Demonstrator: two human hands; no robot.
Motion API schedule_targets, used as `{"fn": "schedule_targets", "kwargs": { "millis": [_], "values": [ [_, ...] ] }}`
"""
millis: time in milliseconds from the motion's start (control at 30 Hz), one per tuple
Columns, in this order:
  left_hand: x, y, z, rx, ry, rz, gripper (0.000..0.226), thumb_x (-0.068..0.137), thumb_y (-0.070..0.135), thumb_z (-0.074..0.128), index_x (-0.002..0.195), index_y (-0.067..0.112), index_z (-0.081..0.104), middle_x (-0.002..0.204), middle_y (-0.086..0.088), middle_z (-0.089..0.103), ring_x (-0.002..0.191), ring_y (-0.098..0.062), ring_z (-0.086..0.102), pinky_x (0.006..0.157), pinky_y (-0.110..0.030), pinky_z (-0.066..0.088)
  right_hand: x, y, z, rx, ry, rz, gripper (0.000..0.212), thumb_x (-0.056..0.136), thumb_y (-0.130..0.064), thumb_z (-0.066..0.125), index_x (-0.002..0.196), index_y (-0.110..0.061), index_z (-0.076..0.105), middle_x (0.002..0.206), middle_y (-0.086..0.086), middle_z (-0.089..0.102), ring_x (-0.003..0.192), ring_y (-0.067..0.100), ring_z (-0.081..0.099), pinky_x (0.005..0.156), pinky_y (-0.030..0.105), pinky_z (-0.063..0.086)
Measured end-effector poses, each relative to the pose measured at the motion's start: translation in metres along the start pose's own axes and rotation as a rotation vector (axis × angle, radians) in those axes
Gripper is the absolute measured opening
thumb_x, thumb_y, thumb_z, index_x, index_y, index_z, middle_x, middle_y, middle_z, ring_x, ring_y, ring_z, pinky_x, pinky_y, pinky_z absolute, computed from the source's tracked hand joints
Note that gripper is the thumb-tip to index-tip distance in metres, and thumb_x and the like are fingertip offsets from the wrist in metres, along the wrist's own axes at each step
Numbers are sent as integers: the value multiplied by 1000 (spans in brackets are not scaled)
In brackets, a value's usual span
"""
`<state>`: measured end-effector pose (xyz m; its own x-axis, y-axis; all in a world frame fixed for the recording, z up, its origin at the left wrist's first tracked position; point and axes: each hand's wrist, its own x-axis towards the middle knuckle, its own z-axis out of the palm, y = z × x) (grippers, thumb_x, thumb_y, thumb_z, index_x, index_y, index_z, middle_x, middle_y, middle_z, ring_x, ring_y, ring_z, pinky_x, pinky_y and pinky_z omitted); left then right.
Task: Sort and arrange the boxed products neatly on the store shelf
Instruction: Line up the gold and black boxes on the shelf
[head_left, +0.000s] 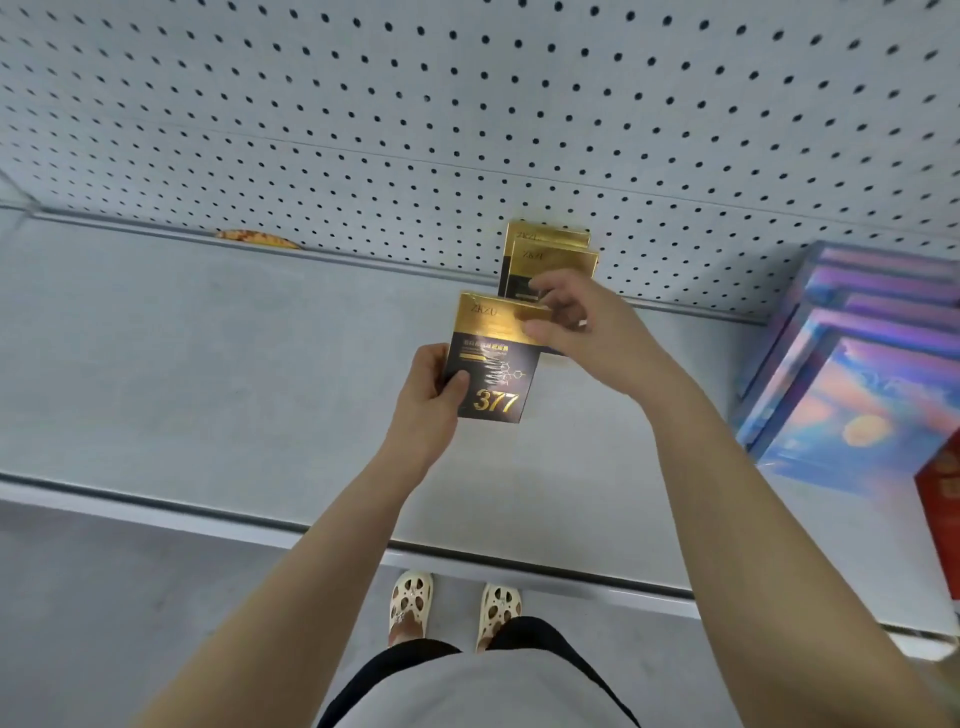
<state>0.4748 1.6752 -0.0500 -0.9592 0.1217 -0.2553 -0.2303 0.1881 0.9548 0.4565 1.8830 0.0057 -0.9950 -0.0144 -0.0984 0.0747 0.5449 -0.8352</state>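
A gold and black box marked "377" (493, 364) hangs above the grey shelf (208, 374). My left hand (426, 405) grips its lower left corner, thumb on the front. My right hand (576, 327) pinches its upper right edge with thumb and fingers. Behind them, two more gold and black boxes (550, 249) stand upright, one in front of the other, against the pegboard back wall (467, 104). My right hand hides their lower parts.
Several iridescent blue and purple boxes (852, 374) stand in a row at the shelf's right end. A red box (940, 499) shows at the right edge. An orange object (260, 239) lies at the back left. Bare shelf stretches to the left. My feet stand below the shelf's front edge (156, 514).
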Motion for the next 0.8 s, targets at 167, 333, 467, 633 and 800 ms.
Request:
{"fn": "schedule_targets", "kwargs": {
  "millis": [167, 333, 467, 633, 800],
  "values": [
    [9, -2, 7, 138, -14, 1, 30, 98, 13, 51, 128, 19, 49, 117, 6, 61, 106, -10, 59, 86, -24, 44, 1, 9, -3, -49, 71, 13, 22, 88, -19, 72, 106, -29, 66, 94, -14, 61, 81, -5, 59, 60, 1, 40],
    [20, -2, 17, 251, -82, 14, 41, 99, 14, 52, 139, 19, 45, 137, 3, 53, 123, -19, 52, 97, -27, 41, 18, 15, -9, -130, 192, 10, 20, 88, -18, 69, 104, -29, 67, 99, -5, 62, 87, 10, 60, 79, 22, 48],
    [25, 0, 25, 275, -96, 59, 43, 97, 8, 50, 137, 24, 46, 126, 9, 53, 119, -17, 53, 91, -18, 40, 31, 15, -3, -237, 272, -36, 21, 91, -18, 64, 112, -22, 66, 110, 1, 62, 95, 17, 60, 91, 36, 52],
    [34, 1, 28, 353, -97, 34, 49, 98, 12, 49, 145, 23, 39, 142, -4, 46, 123, -21, 53, 106, -37, 43, 36, 19, 4, -311, 371, -65, 18, 95, -18, 61, 113, -19, 64, 122, 2, 48, 98, 17, 59, 90, 27, 51],
    [34, 0, 30, 387, -89, 24, 54, 98, 13, 50, 148, 21, 34, 144, -4, 44, 123, -20, 53, 104, -32, 42, 36, 24, 3, -312, 348, -76, 21, 95, -16, 60, 116, -17, 63, 121, 4, 48, 99, 19, 59, 93, 34, 53]
  ]
}}
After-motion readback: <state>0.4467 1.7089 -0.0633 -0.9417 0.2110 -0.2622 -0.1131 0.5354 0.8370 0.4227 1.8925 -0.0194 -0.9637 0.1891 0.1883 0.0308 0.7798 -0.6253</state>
